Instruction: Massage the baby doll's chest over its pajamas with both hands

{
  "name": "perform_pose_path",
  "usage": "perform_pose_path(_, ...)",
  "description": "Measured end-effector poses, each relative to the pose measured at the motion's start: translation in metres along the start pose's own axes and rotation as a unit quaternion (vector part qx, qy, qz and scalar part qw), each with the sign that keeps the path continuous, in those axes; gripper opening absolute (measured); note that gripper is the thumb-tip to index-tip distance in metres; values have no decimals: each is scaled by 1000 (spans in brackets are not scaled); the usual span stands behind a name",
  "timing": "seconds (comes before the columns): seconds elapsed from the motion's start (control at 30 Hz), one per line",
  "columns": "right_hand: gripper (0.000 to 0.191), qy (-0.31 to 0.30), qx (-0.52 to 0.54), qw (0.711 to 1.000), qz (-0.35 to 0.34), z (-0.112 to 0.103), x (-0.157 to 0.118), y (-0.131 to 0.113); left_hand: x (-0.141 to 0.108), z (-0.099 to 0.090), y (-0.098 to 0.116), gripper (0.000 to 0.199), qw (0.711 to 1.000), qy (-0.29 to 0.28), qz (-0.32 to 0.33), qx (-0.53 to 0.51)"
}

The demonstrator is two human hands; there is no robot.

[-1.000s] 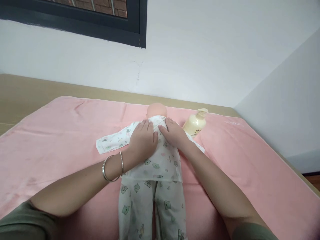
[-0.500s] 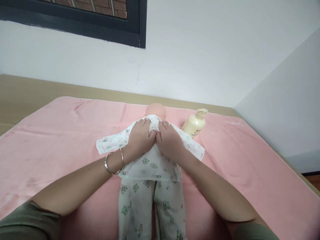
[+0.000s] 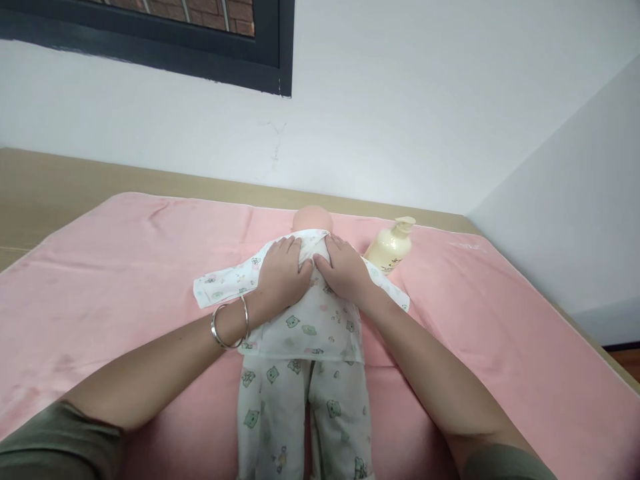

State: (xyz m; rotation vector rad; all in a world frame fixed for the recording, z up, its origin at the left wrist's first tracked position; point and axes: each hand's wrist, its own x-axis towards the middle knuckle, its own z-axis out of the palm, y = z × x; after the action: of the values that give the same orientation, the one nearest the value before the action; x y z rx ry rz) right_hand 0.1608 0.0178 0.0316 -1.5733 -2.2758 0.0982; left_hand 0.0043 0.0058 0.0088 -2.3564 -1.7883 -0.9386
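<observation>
A cream-yellow pump bottle (image 3: 389,250) stands toward the far right corner of the desk (image 3: 50,173), dark print on its front; its walls are opaque, so the contents cannot be told. It is glossy, with rounded shoulders and a spout pointing right. Beneath it spreads a soft pink mat (image 3: 150,267), lightly creased, with a pale trimmed border and rounded far corners; a strip of wood-look desk shows beyond it along the far edge, by the white wall (image 3: 425,120).

A doll (image 3: 313,333) lies lengthwise on the mat, its smooth, round head (image 3: 313,219) near the desk's far edge and its legs toward the near side. It wears a thin white cotton-looking shirt and trousers (image 3: 280,413) printed with small green animal faces. The sleeves spread outward, the right-hand one ending just in front of the bottle.

Both hands rest palm down on the doll's chest, below its head: the left hand (image 3: 285,273) and right hand (image 3: 345,270) are flattened, fingers together, thumbs near each other over the middle.
</observation>
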Motion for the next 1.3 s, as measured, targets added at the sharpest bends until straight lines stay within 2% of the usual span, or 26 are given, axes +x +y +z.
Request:
perform_pose_path(0.17, 60, -41, -2, 999, -18, -8, 3, 6, -9, -7, 9, 41, 1000, -13, 19, 17)
perform_pose_path(0.27, 64, -77, 1, 997, -30, -14, 6, 10, -20, -13, 19, 46, 998, -25, 53, 27)
perform_pose_path(0.33, 66, -78, -12, 996, -30, -14, 6, 9, -22, -15, 22, 48, 997, -35, 62, 25)
perform_pose_path(0.43, 61, -53, -42, 997, -27, -11, -1, -1, -13, -15, 15, 40, 997, -51, 48, 12)
perform_pose_path(0.57, 53, -11, -44, 998, -53, -8, -15, -19, 7, -12, -4, 28, 998, -58, 23, 17)
perform_pose_path(0.67, 50, -15, -14, 999, -46, -10, -15, -20, 8, -12, -7, 28, 995, -54, 62, 48)
perform_pose_path(0.77, 46, -38, 11, 999, -4, -12, -5, -10, -5, -14, 5, 33, 993, -34, 92, 66)
perform_pose_path(0.87, 46, -50, 6, 998, 37, -12, 6, 0, -22, -15, 20, 43, 994, -5, 88, 61)
perform_pose_path(0.97, 46, -41, -15, 998, 40, -10, 7, 2, -28, -15, 26, 46, 994, 3, 98, 55)
perform_pose_path(1.13, 47, -5, -61, 998, -13, -5, -9, -11, -5, -14, 6, 35, 993, -23, 108, 41)
perform_pose_path(1.3, 50, 35, -43, 997, -54, -2, -21, -23, 12, -13, -12, 31, 998, -40, 26, 38)
